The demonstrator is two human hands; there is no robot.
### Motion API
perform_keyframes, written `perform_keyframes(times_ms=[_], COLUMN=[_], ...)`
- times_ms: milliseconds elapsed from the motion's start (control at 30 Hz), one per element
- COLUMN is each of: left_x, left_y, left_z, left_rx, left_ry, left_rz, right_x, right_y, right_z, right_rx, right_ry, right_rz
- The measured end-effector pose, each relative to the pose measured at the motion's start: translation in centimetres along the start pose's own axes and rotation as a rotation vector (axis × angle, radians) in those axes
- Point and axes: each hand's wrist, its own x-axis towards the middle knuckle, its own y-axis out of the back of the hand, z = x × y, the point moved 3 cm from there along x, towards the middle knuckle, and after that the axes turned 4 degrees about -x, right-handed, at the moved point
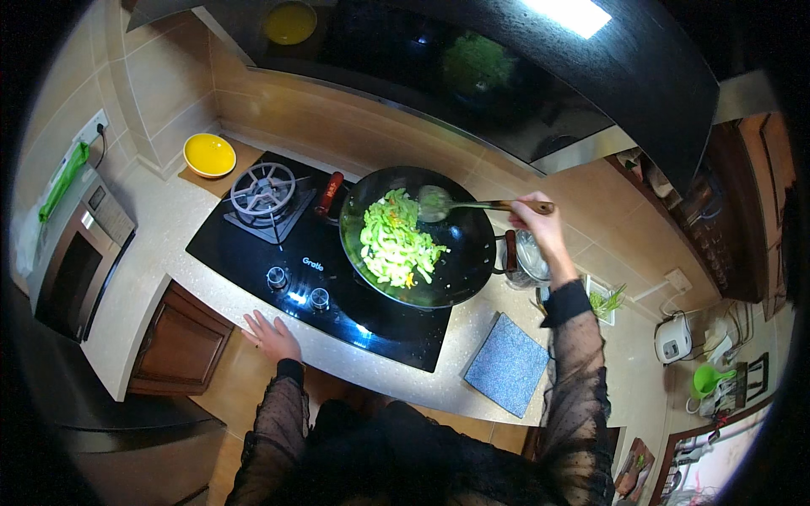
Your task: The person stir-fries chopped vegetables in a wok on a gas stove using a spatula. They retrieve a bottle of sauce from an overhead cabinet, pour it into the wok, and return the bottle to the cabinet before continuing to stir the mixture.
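Note:
My right hand (539, 222) grips the wooden handle of a cooking spatula (481, 205). The spatula's rounded head is inside a black wok (468, 265), beside a heap of chopped light-green vegetables (398, 243) with a few orange-yellow bits. Those vegetables lie mostly in the wok's left half. The wok sits over the right side of a black glass gas hob (253, 243) and hides what is beneath it. Red-brown grips cover both wok handles. My left hand (272, 338) holds nothing, its fingers apart, at the counter's front edge below the two hob knobs (297, 288).
An uncovered burner (262, 190) is left of the wok, with a yellow bowl (209, 155) behind it. A glass lid or container (531, 256) stands by the right wok handle. Nearby are a speckled blue-grey board (509, 365) and green stalks (604, 300). A range hood (405, 69) overhangs the back.

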Motion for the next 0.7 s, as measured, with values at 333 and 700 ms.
perform_keyframes(times_ms=[333,700], left_x=[0.3,-0.1], left_y=[-0.6,-0.2], left_z=[-1.3,-1.1], left_rx=[0.003,0.001], left_ry=[-0.023,-0.003], left_rz=[0.027,0.01], right_x=[-6.8,-16.0], right_y=[-6.0,1.0], right_z=[-10.3,-17.7], right_rx=[-0.454,-0.77], right_ry=[0.584,0.571], right_rz=[-0.679,-0.684])
